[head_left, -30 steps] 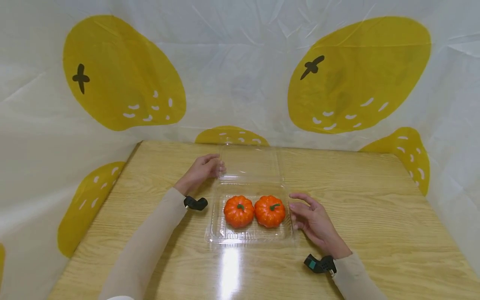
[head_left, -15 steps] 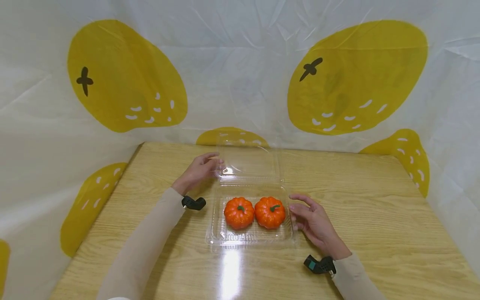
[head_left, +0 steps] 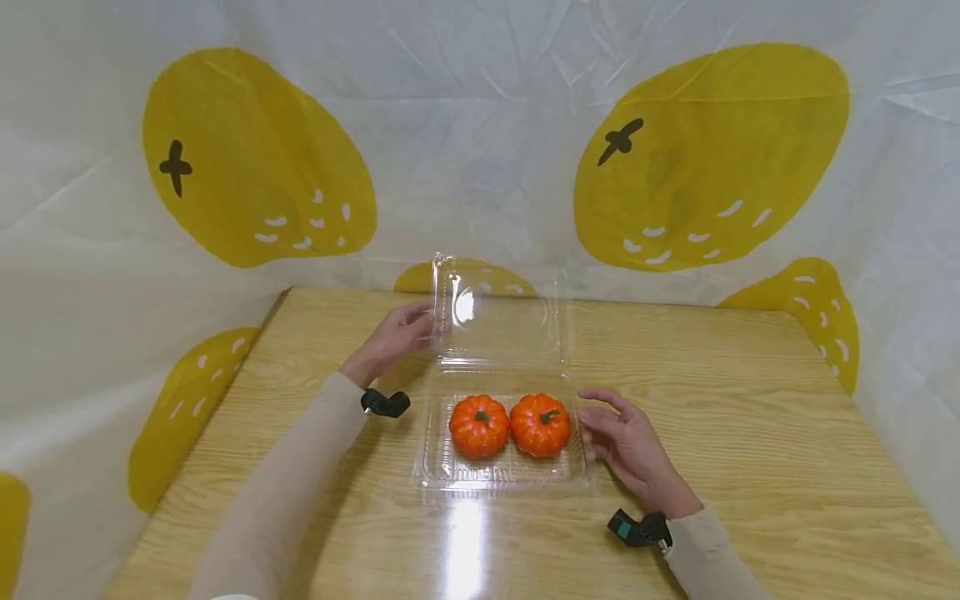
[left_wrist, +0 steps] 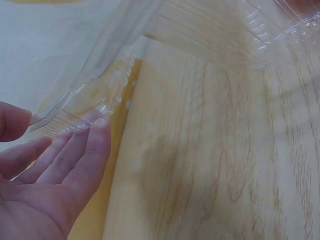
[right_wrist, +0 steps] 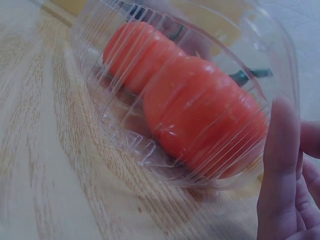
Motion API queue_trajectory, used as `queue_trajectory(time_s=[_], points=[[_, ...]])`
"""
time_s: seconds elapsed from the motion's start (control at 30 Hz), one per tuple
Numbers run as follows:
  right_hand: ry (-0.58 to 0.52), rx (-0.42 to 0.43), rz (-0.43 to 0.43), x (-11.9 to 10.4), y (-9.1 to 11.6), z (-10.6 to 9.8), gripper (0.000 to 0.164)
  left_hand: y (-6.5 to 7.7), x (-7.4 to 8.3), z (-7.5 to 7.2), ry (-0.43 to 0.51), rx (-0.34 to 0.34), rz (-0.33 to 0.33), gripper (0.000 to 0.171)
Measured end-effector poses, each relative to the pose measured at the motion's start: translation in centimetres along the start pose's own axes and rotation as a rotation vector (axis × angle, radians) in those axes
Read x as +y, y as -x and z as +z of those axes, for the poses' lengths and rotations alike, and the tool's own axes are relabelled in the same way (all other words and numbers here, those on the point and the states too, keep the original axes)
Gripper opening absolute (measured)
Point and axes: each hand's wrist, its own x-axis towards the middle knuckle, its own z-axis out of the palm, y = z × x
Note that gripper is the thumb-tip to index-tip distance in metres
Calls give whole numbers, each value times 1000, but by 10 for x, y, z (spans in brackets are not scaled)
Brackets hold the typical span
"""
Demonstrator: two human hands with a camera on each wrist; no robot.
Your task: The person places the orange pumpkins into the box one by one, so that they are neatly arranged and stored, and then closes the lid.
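Observation:
A clear plastic clamshell container lies on the table, with two orange pumpkins in its base [head_left: 501, 479]: a left pumpkin [head_left: 478, 427] and a right pumpkin [head_left: 540, 426], each with a green stem. Hinged at the back, the clear lid [head_left: 498, 312] stands tilted up. My left hand [head_left: 393, 336] holds the lid's left edge; in the left wrist view the rim lies between the thumb [left_wrist: 14, 121] and the fingers [left_wrist: 92, 150]. At the base's right side, my right hand [head_left: 626, 442] touches the wall with relaxed fingers, one lying straight along it in the right wrist view.
The wooden table [head_left: 735, 417] extends around the container. A white sheet [head_left: 480, 167] printed with yellow fruit shapes hangs behind the table and along its sides. Black wrist cameras sit on both wrists, the left camera [head_left: 386, 403] close to the container.
The lid has swung upward on its hinge, its far edge now higher. My left hand has shifted slightly left along with it. The pumpkins, base and right hand have stayed in place.

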Motion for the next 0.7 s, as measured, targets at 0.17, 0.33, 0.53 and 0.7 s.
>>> queue_trajectory(time_s=[0.17,0.33,0.53,0.7], points=[[15,5,2,-1,1,-1,28,3,6,1,11,-6,-18,55],[18,5,-9,-4,2,-2,26,3,9,2,41,-28,-15,57],[18,11,-7,-6,1,0,29,5,18,3,17,-18,-10,55],[13,24,-10,-7,2,3,29,8,27,5,-14,-20,-10,55]])
